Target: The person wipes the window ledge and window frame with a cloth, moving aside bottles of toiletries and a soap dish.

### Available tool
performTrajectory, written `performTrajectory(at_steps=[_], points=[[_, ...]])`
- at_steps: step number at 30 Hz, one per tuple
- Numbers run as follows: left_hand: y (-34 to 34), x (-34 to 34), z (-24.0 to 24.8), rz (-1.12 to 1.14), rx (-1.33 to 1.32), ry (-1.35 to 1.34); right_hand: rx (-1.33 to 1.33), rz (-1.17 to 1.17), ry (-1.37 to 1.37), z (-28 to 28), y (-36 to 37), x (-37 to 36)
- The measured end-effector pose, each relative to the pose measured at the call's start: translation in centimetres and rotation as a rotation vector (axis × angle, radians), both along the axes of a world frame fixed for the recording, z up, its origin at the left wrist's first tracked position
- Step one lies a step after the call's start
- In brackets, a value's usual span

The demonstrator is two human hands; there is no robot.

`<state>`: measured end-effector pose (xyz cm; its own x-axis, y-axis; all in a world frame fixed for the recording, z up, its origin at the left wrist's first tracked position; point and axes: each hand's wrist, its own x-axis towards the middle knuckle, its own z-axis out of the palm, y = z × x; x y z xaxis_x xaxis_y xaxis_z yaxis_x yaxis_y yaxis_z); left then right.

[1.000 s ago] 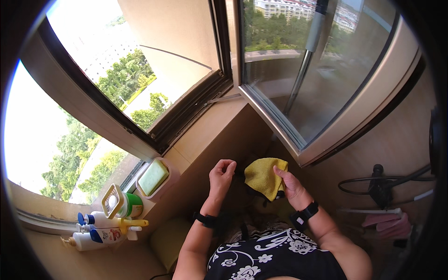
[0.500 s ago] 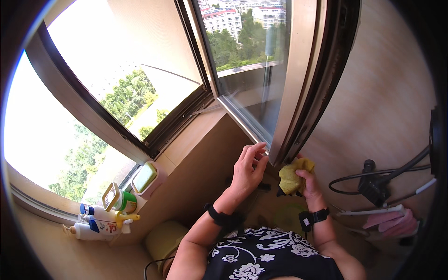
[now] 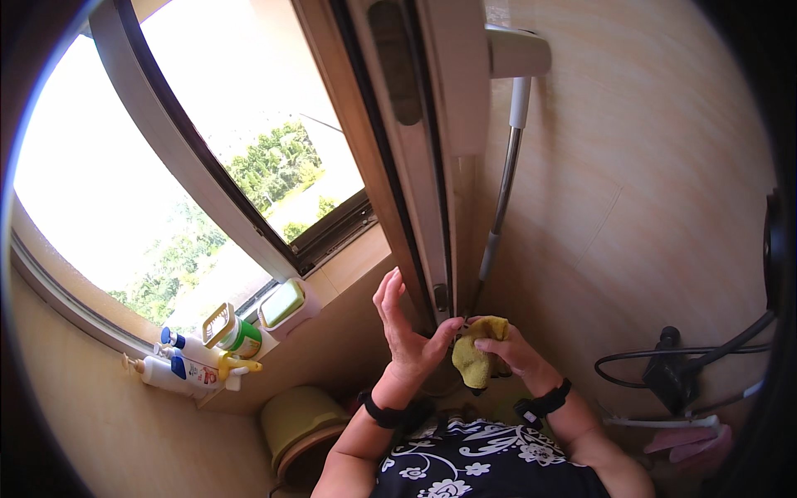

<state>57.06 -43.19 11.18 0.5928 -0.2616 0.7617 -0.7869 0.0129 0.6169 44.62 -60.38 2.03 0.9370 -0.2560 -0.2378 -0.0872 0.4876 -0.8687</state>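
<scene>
Window sash (image 3: 427, 207): swung so that its narrow edge faces the wearer; it rises from the middle of the scene to the far side, with a pale handle (image 3: 519, 51) on its right at the far end.
Left hand (image 3: 409, 342): grasping nothing; fingers spread and raised to the left of the sash's lower end, thumb stretched right toward the cloth. Whether it touches the sash, I cannot tell.
Right hand (image 3: 519, 350): grasping the yellow cloth, thumb pressed on top.
Yellow cloth (image 3: 473, 363): bunched and hanging between the two hands, just by the sash's lower end, with a small dark tip at its near end.
Pole (image 3: 507, 174): leaning upright right of the sash, before the marbled wall (image 3: 639, 199).
Window sill (image 3: 353, 261): left of the sash; along its near-left stretch stand a pink box (image 3: 300, 313) with a pale green block (image 3: 284, 302), a green-and-white tub (image 3: 246, 340) and several pump bottles (image 3: 170, 373).
Bucket (image 3: 295, 415): olive, below the sill, left of the left forearm.
Right side: a black cable (image 3: 618, 363) and, nearer, a pink cloth (image 3: 701, 446).
</scene>
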Motion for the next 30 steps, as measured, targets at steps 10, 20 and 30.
performTrajectory(at_steps=[10,20,30], points=[[4.1,6.8,0.1,0.380,0.036,0.163,0.201,-0.430,-0.268,0.9,-5.9,16.3],[8.3,12.9,1.9,0.883,0.411,0.097,-0.996,-0.617,-0.502,2.6,-9.4,27.2],[5.2,14.3,-2.0,0.643,0.567,-0.122,-1.949,-0.016,0.060,-4.5,-12.8,30.9]])
